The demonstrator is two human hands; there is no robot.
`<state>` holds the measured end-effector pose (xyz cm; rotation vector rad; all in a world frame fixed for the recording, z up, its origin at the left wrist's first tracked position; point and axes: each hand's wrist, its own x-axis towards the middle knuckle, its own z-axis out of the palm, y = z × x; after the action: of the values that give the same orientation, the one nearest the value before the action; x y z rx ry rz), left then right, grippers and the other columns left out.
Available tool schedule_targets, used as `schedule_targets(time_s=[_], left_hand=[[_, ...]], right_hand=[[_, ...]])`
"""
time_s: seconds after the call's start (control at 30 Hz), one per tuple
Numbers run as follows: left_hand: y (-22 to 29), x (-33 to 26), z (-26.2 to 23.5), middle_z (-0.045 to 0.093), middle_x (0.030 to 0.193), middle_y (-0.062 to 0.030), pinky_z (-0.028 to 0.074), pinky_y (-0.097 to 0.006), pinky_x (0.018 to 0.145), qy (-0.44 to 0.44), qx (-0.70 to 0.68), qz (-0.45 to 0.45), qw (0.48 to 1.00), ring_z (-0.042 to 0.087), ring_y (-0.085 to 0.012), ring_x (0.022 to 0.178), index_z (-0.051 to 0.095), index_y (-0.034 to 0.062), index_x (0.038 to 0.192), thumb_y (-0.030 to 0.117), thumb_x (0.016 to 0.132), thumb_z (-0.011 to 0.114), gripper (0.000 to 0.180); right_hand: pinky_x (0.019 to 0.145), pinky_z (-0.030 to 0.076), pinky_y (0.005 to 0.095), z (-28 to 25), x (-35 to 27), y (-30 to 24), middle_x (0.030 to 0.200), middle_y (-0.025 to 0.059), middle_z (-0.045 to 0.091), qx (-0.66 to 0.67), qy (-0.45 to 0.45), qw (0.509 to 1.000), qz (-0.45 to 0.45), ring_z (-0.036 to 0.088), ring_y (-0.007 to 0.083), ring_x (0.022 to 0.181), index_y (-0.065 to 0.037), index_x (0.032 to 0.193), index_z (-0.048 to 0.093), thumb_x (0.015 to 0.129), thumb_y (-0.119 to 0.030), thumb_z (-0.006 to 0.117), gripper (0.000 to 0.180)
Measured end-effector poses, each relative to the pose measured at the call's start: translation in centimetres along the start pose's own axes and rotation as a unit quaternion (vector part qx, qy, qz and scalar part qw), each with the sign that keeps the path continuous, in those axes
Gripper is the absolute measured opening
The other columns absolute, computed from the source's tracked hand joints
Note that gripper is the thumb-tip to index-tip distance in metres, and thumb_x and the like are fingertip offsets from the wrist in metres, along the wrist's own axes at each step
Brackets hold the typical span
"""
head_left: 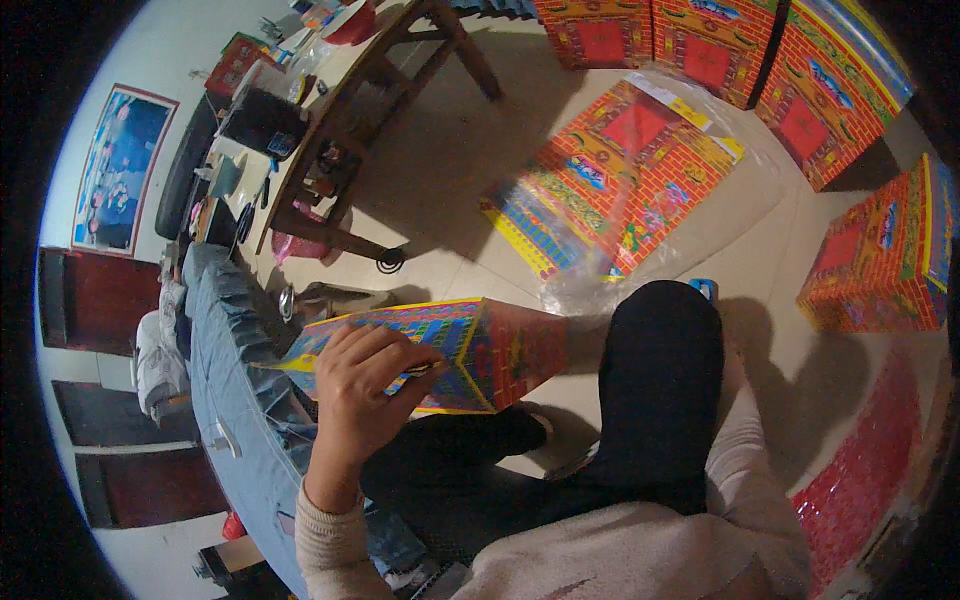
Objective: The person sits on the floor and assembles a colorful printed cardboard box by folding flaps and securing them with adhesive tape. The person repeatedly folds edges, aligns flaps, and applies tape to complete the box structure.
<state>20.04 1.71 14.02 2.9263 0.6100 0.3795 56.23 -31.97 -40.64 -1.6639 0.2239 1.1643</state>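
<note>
A folded box of printed cardboard (500,350), with red brick patterns and blue and yellow panels, stands tilted in front of my lap. My left hand (365,385) is closed over its upper edge, thumb and forefinger close together. A small dark bit shows between them, too small to name. Beside my raised right knee, only the wrist and part of my right hand (735,370) show; the knee hides its fingers. A small blue thing (705,288) sticks out past the knee, and I cannot tell whether that hand holds it.
Flat printed sheets (640,170) lie on the tiled floor under clear plastic film (740,200). Several standing boxes of the same print (830,90) line the far right, with another box (880,250) nearer. A wooden table (350,100) stands far left; a blue-covered sofa (235,400) runs along my left.
</note>
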Motion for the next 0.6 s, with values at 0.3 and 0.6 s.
schedule_targets(time_s=[0.3,0.6], left_hand=[[0.0,-0.2,0.3,0.071,0.080,-0.0008,0.046,-0.036,0.069,0.022,0.010,-0.002,1.000,0.065,-0.0212,0.072,0.075,0.0132,0.083,0.008,0.066,0.086,0.021],[-0.9,-0.5,0.1,0.069,0.077,-0.0015,0.046,-0.035,0.067,0.013,-0.007,0.016,1.000,0.065,-0.0210,0.071,0.074,0.0122,0.083,0.010,0.070,0.087,0.018]], right_hand=[[0.049,0.033,0.0231,1.0,1.1,-1.8,0.084,-0.0045,0.058,-0.014,-0.013,1.000,-0.016,0.045,0.0043,0.058,-0.011,0.108,0.066,0.100,-0.028,0.066,0.019],[0.049,0.031,0.0210,1.1,0.3,-4.5,0.086,-0.0057,0.058,-0.008,-0.027,0.999,-0.028,0.044,0.0022,0.059,-0.011,0.113,0.066,0.101,-0.028,0.066,0.020]])
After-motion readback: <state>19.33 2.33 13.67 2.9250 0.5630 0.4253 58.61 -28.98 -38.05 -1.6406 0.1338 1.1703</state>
